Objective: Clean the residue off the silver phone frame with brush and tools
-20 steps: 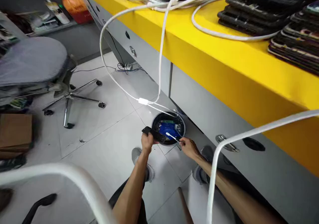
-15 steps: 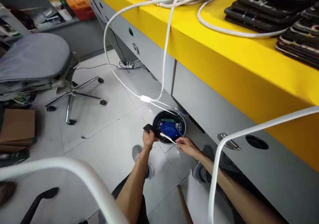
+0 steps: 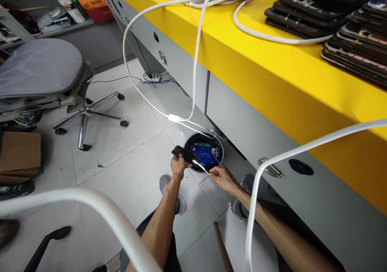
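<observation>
Over the bin, my left hand (image 3: 178,167) grips a flat black phone-shaped part (image 3: 185,154), thumb on top; whether it is a whole phone or only a frame I cannot tell. My right hand (image 3: 220,175) pinches a slim white stick-like tool (image 3: 200,166). Its thicker white tip meets the near right end of the black part. Directly below stands a round bin (image 3: 223,159) with a dark liner, holding blue and green scraps.
White cables (image 3: 198,42) loop down from the yellow bench (image 3: 242,62), passing close above the bin. Stacks of dark phone frames (image 3: 314,5) lie on the bench. A wheeled chair (image 3: 42,66) and a cardboard box (image 3: 19,153) stand left; a thick white tube (image 3: 99,207) crosses the foreground.
The view has shifted slightly. Both hands keep their grip, the black part and white tool staying together over the bin's near edge; the part looks slightly more tilted.
</observation>
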